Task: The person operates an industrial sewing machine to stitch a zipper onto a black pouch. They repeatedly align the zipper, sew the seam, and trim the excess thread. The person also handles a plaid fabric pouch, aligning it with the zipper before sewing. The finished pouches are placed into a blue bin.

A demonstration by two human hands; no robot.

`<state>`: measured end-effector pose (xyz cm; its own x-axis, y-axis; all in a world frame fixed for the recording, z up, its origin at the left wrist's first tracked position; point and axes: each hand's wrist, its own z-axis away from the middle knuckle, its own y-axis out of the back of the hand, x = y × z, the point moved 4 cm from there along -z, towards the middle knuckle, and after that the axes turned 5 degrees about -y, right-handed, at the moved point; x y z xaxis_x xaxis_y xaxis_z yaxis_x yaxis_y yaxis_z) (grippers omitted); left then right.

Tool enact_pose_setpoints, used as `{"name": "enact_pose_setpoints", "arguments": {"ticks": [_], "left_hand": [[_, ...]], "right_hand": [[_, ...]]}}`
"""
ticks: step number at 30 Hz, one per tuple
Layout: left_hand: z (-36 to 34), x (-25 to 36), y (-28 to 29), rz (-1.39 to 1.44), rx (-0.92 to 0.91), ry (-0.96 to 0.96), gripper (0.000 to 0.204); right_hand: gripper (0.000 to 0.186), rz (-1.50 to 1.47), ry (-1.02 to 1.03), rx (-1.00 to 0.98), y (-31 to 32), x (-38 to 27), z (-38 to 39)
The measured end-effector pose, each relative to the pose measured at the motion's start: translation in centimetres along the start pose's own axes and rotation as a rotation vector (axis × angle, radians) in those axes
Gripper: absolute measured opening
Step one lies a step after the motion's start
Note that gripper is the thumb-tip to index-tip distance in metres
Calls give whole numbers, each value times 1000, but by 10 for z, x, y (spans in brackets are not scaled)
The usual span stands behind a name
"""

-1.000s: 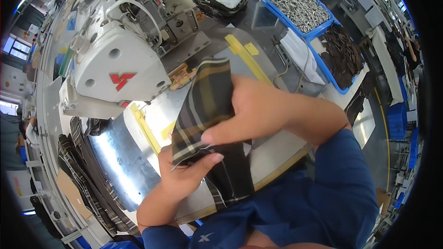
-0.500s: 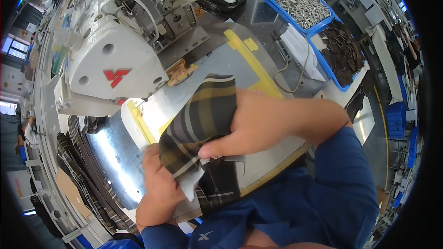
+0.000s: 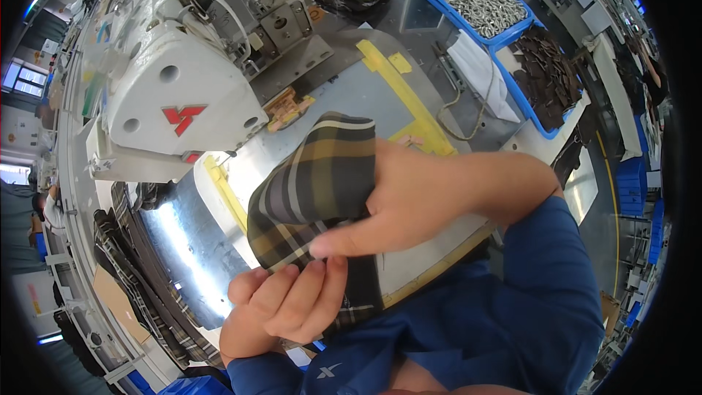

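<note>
A: Your right hand [image 3: 391, 201] grasps the plaid cloth [image 3: 314, 175] — thumb across its front, the other fingers hidden behind it.

B: Your left hand [image 3: 292, 300] curls its fingers at the cloth's lower edge, right by your other thumb; whether they pinch the fabric, I cannot tell.

A: The cloth is in front of you, over the tabletop [image 3: 431, 252], its middle bulging.

B: Beyond it, to your left, the white sewing machine [image 3: 183, 99] stands in the way — bulky, near the cloth. More plaid fabric [image 3: 142, 289] lies farther left.

A: To your right, past the yellow tape [image 3: 406, 99], one blue tray [image 3: 512, 34] holds metal rings [image 3: 479, 4]; a second tray [image 3: 519, 96] holds brown pieces [image 3: 545, 77].
</note>
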<state>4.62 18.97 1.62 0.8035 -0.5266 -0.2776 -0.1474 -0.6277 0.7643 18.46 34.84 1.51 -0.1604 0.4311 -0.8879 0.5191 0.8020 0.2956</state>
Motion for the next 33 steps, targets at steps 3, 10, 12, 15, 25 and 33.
{"name": "enact_pose_setpoints", "arguments": {"ticks": [3,10,12,15,25,33], "left_hand": [[-2,3,0,58,21,0,29],[-6,13,-6,-47,92,-168,26],[-2,14,-9,-58,159,-234,26],[3,13,-5,-70,206,-329,26],[0,3,-2,274,33,-12,23],[-5,-19,13,324,126,45,13]], "right_hand": [[32,10,-99,-65,-1,-3,4],[33,62,-66,-90,-5,4,7],[33,109,-138,-165,-8,11,9],[41,20,-267,-179,-10,11,4],[43,-38,-321,-51,-13,11,3],[44,-229,-478,-66,14,-25,5]]}}
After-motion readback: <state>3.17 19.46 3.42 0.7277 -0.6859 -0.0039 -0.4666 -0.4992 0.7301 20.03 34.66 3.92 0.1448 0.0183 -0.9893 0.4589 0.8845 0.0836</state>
